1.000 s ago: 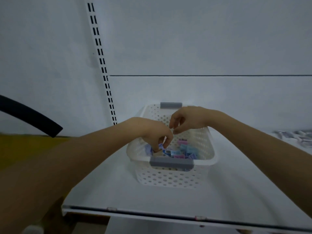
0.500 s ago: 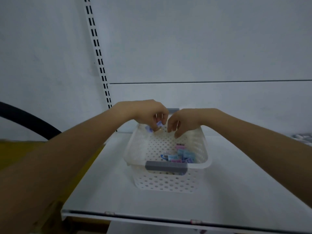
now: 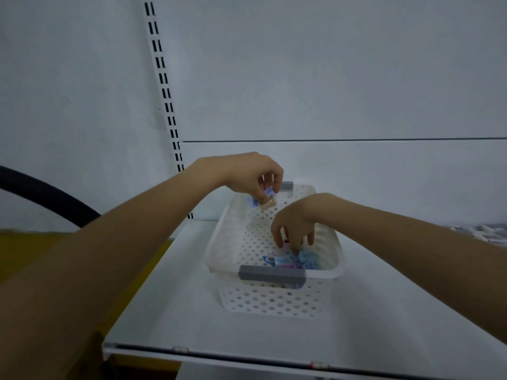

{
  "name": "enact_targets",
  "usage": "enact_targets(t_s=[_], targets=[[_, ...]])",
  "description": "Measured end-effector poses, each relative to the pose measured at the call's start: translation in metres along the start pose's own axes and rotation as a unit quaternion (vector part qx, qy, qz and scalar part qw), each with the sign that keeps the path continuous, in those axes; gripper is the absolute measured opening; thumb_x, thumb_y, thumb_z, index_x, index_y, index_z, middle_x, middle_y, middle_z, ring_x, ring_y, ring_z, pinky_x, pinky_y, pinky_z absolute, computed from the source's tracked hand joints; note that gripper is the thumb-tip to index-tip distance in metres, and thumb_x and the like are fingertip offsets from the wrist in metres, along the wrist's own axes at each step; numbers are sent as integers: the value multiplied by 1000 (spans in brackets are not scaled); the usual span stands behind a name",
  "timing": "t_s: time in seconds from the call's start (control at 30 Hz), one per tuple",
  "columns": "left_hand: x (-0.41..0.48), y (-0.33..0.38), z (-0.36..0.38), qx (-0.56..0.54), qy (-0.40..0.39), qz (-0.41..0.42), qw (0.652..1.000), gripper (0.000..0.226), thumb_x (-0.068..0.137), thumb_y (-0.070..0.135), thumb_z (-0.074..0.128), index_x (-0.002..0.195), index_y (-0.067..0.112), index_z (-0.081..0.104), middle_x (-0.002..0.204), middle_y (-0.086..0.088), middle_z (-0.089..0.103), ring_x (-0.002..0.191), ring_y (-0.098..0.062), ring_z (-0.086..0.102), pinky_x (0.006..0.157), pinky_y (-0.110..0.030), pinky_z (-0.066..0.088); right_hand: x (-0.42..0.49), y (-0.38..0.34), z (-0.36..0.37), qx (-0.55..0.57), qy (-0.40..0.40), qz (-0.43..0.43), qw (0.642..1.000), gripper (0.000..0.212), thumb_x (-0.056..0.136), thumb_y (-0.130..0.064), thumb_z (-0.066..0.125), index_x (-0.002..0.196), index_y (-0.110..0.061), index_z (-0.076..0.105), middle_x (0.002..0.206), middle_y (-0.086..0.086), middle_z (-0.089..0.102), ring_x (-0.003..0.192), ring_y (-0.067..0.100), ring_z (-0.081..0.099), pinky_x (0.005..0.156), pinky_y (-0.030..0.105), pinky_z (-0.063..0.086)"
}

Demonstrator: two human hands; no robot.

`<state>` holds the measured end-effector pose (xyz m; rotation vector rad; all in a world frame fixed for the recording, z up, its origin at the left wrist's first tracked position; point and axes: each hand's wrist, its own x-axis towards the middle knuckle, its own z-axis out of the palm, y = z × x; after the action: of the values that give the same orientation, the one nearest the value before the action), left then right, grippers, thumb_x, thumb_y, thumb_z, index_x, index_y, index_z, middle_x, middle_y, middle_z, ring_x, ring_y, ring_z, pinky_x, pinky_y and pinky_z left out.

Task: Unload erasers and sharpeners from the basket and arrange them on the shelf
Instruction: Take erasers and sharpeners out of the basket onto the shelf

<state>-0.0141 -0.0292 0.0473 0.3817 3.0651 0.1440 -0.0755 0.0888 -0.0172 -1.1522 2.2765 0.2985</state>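
A white perforated basket (image 3: 227,242) with grey handles stands on the white shelf (image 3: 178,297). Several small blue and pink items (image 3: 290,261) lie in its near right corner. My left hand (image 3: 252,175) is raised above the basket's far left rim and pinches a few small pieces (image 3: 264,200), bluish and tan, in its fingertips. My right hand (image 3: 295,227) reaches down inside the basket, its fingertips curled round a small pink item (image 3: 286,245) on top of the pile.
A slotted white upright (image 3: 164,86) runs up the back wall at the left. Grey and white items (image 3: 482,233) lie on the shelf at the far right. A black curved tube (image 3: 49,200) and a yellow surface (image 3: 27,250) are at the left. The shelf's front edge (image 3: 247,357) is near me.
My left hand has lifted out of the basket with small pieces in its fingers and stays above the far rim. My right hand has dropped from the rim into the basket onto the pile.
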Motion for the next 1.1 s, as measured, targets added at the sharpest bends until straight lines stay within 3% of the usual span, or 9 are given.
enact_targets(t_s=[0.2,0.37,0.6,0.8,1.1], targets=[[-4,-2,-5,1,13,0,1000,21,78,13,70,83,28,56,87,9,59,87,-13,64,86,-36,51,1,-1,5,54,46,-39,997,27,83,-5,62,110,-10,58,85,-7,45,82,14,53,65,20,51],[-14,-7,-15,-2,31,-5,999,23,78,15,71,80,31,55,87,9,60,88,-13,63,85,-35,52,-6,-2,0,55,84,-62,993,17,85,-11,62,97,-15,53,86,-6,45,69,8,50,56,14,48],[-14,-16,-9,8,14,-8,1000,21,77,16,72,84,27,57,84,13,57,87,-12,62,83,-33,51,-51,9,-29,29,190,-28,981,20,79,-20,67,96,-21,56,82,-10,49,65,11,55,59,20,45],[7,-6,12,9,-10,30,999,26,77,15,72,77,32,52,87,9,58,86,-13,61,80,-29,49,-80,31,-25,41,256,-1,966,21,77,-22,66,96,-22,57,83,-9,52,83,24,61,71,31,49],[52,57,-3,46,-8,74,996,20,75,16,73,89,22,58,87,8,58,83,-13,57,74,-25,44,-139,87,23,109,287,74,949,15,74,-19,63,86,-26,57,79,-13,57,72,13,54,73,29,45]])
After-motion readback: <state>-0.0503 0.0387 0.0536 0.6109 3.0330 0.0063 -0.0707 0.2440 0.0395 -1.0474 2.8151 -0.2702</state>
